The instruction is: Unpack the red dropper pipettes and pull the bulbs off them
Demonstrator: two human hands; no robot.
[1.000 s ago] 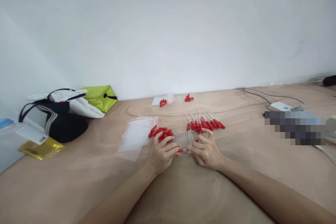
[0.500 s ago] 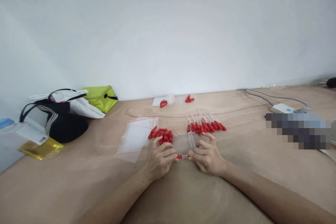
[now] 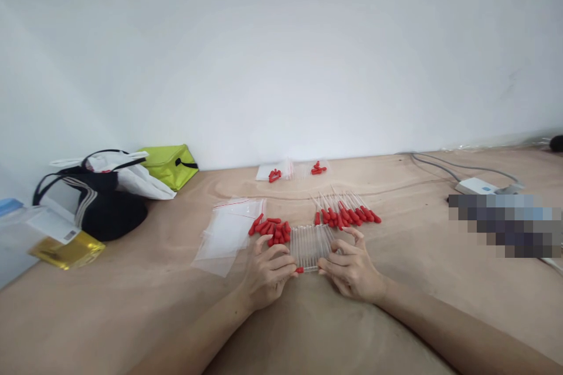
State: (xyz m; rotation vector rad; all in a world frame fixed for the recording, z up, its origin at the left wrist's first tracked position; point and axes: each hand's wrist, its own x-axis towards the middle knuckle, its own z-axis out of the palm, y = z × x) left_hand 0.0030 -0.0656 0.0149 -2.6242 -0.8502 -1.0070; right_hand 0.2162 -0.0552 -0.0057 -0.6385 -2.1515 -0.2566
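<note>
At the near edge of the tube row (image 3: pixel 308 245) on the worktop (image 3: pixel 285 337), the left grip (image 3: pixel 270 273) pinches a red bulb (image 3: pixel 299 270) and the right grip (image 3: pixel 353 268) a clear tube (image 3: pixel 311 269), apparently joining them, which calls for a straight, gentle push.

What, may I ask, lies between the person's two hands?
The head view shows a row of clear tubes, with a red bulb and crosswise tube at its near side.
</note>
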